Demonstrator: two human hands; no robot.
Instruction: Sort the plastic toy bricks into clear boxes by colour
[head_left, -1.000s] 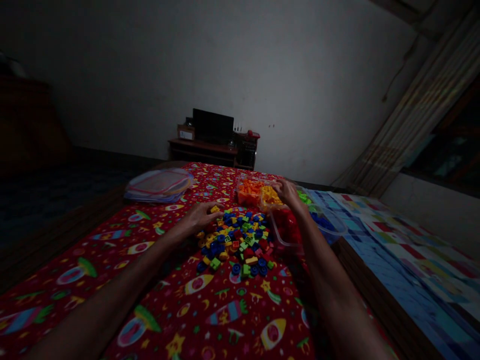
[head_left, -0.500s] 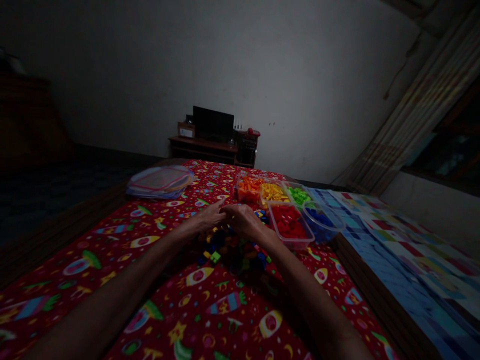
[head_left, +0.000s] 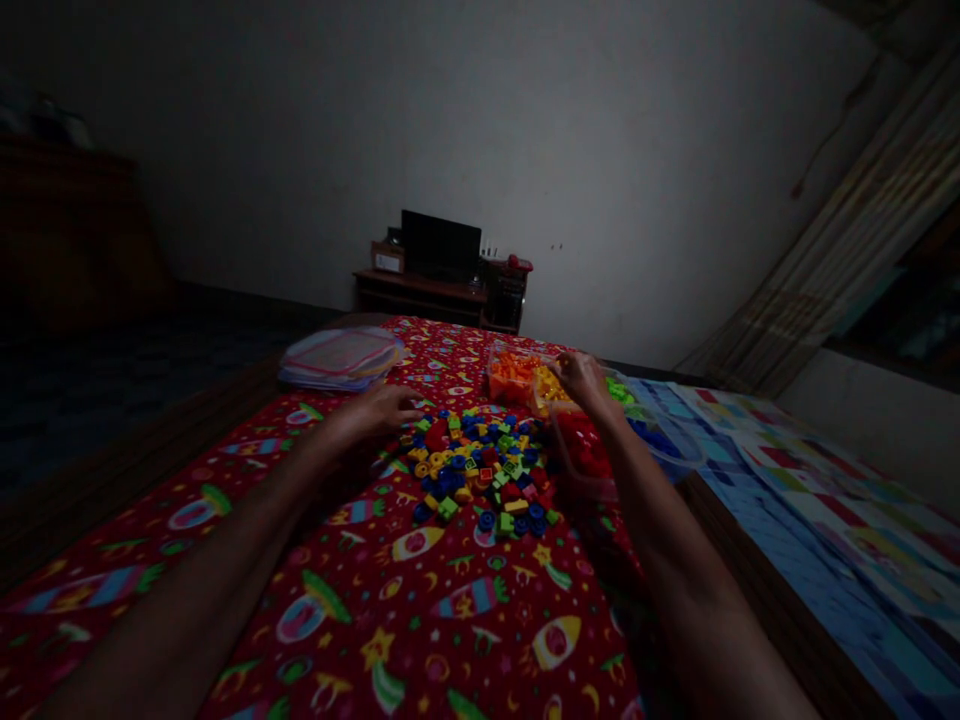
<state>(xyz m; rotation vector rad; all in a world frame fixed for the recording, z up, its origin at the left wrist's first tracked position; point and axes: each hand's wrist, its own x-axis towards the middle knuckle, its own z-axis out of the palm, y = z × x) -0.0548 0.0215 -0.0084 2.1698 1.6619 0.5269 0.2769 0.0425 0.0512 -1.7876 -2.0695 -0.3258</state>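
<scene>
A heap of small plastic bricks (head_left: 480, 470) in blue, yellow, green and red lies on a red cloth with rocket prints (head_left: 420, 600). My left hand (head_left: 375, 412) rests palm down at the heap's left edge, fingers curled toward the bricks. My right hand (head_left: 585, 380) is stretched over the yellow-brick container (head_left: 546, 388), fingers bunched; whether it holds a brick is hidden. Beside it stand containers of orange bricks (head_left: 511, 372), red bricks (head_left: 583, 455), green bricks (head_left: 619, 392) and blue bricks (head_left: 660, 445).
A stack of clear container lids (head_left: 341, 356) lies at the far left of the cloth. A patterned blue mat (head_left: 795, 500) runs along the right. A low wooden stand with a dark screen (head_left: 441, 272) stands against the far wall. The room is dim.
My right hand left the heap, where it met my left hand, and reached out over the yellow-brick container. My left hand slid back to the heap's left edge, uncovering the bricks.
</scene>
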